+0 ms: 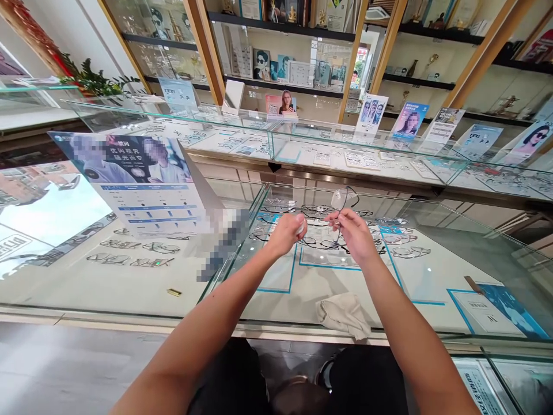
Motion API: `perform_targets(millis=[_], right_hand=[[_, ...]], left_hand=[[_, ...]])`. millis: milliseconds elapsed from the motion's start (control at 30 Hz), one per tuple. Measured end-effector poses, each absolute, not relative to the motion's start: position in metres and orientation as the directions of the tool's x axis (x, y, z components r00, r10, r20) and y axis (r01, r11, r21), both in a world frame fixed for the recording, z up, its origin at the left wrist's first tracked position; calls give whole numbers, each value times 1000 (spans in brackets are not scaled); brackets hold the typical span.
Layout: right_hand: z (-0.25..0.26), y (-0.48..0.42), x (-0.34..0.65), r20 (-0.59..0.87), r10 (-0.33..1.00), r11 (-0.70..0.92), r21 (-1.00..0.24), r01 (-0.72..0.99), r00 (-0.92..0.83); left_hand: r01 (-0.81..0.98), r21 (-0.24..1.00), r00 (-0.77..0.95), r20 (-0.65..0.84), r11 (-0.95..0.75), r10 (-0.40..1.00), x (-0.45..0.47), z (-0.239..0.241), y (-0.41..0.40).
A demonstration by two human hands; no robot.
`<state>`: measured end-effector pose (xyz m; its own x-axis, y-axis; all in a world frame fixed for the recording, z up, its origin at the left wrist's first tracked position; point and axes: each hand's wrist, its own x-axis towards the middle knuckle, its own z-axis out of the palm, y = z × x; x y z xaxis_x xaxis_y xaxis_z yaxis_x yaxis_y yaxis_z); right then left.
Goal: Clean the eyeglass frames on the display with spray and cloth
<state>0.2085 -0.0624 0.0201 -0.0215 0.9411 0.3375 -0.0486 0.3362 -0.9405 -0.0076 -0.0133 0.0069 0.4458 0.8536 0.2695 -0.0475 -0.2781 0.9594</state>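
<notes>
Both my hands are raised over a glass display counter (432, 288) in an optician's shop. My right hand (352, 230) pinches a thin-framed pair of glasses (344, 199) by the frame, with a clear lens standing up above my fingers. My left hand (288, 231) is closed beside it, fingertips pinched on something small and pale that I cannot make out. The two hands are a few centimetres apart. A crumpled beige cleaning cloth (344, 314) lies on the glass top near the front edge, below my hands.
Several rows of glasses (319, 227) lie inside the case under my hands. A printed poster stand (142, 184) rises at the left. Another glass counter (345, 150) with cards and adverts runs behind, with shelves beyond. A potted plant (93, 80) sits far left.
</notes>
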Motion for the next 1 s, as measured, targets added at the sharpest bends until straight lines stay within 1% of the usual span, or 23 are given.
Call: perform_targets(millis=[200,267,333,433,500,567,600,633,700,833,900,1000], right_hand=[[25,-63,210,340,940,339,-935,-107,3],[25,-64,210,329,944,326,-935,-138,1],[25,-64,210,320,948,312,-929,-198,-8],[23,-63,213,314,949,298,-917,-266,-17],[23,-61,215,316,949,301,-913,-276,-9],[23,-61,217,320,947,307,-909,-283,-1],[23,-61,218,320,947,306,-905,-294,1],[24,-61,219,316,949,301,-901,-311,2],[26,-61,220,299,954,281,-893,-351,2],[28,-61,222,287,958,253,-874,-416,-21],[28,-60,223,297,954,247,-862,-443,-44],[27,-59,226,300,951,238,-858,-455,-70]], left_hand=[[19,938,526,284,-346,802,-5,7,-18],[-2,943,521,285,-332,805,-6,8,-17],[-41,958,474,269,-284,839,-11,10,-14],[-94,967,312,253,-235,916,-25,14,2],[-114,951,108,300,-288,948,-40,15,19],[-74,923,-154,363,-377,919,-58,12,38],[-48,918,-271,368,-394,890,-67,9,48],[-22,920,-366,358,-392,859,-76,5,57],[70,930,-493,347,-361,798,-92,-5,72],[253,957,-636,276,-143,721,-114,-29,92],[306,951,-668,246,-43,702,-119,-38,98],[338,939,-690,197,69,697,-124,-47,104]])
